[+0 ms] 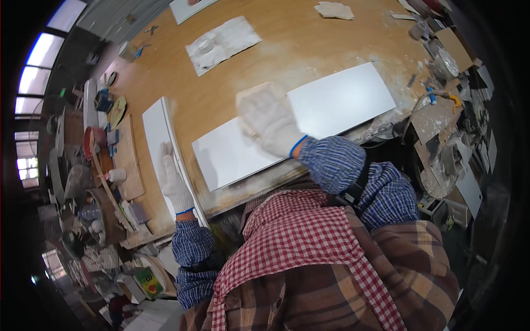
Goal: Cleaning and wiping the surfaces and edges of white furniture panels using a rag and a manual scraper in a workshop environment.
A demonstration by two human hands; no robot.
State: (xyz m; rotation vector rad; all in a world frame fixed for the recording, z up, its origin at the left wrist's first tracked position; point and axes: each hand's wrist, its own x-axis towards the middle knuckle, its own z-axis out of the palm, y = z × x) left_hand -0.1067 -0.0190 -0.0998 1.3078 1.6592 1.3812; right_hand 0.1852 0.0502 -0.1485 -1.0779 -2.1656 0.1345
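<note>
My right hand [269, 118], in a white glove and blurred by motion, presses a beige cloth or sheet [240, 103] down with its palm. This covers the middle of a long white panel [342, 94] lying flat along the table's near edge. Beige shows around the fingertips, and the rest of the sheet is hidden under the hand. To the left, my gloved left hand [172, 179] lies with its fingers stretched out on another white panel [157, 129], near its raised edge. Nothing shows in that hand.
The wooden table [309, 41] is dusted white. A crumpled white cloth [223, 44] bears a small round item; a folded cloth [334, 10] lies farther back. On the left are a red bowl [93, 140], a white bottle [116, 176] and a board [128, 160]. Clutter crowds the right.
</note>
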